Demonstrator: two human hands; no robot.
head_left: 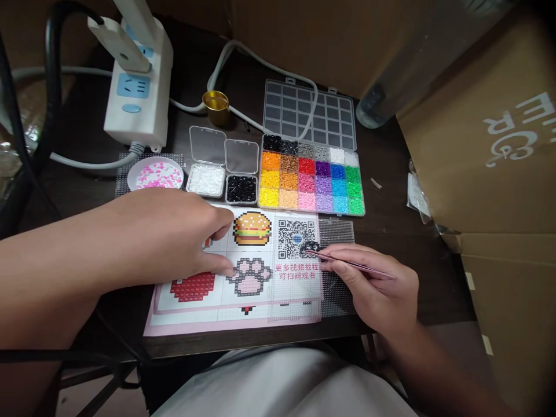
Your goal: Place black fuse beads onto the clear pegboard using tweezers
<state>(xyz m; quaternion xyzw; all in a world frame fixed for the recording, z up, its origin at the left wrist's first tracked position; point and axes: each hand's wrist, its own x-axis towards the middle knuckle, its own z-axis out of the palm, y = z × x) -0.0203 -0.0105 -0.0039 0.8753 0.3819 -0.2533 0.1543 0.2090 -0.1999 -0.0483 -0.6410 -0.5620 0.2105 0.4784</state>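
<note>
My right hand (384, 284) grips pink tweezers (325, 255) like a pen. Their tips touch or hover just over a small cluster of black beads (309, 247) on a clear pegboard (337, 289). Part of that pegboard overlaps the printed pattern sheet (256, 298), across its QR code. My left hand (186, 231) rests on the sheet with thumb and index finger apart, between the hamburger pattern (252, 229) and the paw pattern (249, 277). It holds nothing visible; its other fingers are mostly hidden. A red pattern lies partly under this hand.
Beyond the sheet stand a sorted bead box (306, 167), white beads (206, 178), black beads (242, 188) and a dish of pink and white beads (156, 172). A gold cup (216, 103), a power strip (143, 98) with cables and a cardboard box (490, 174) surround them.
</note>
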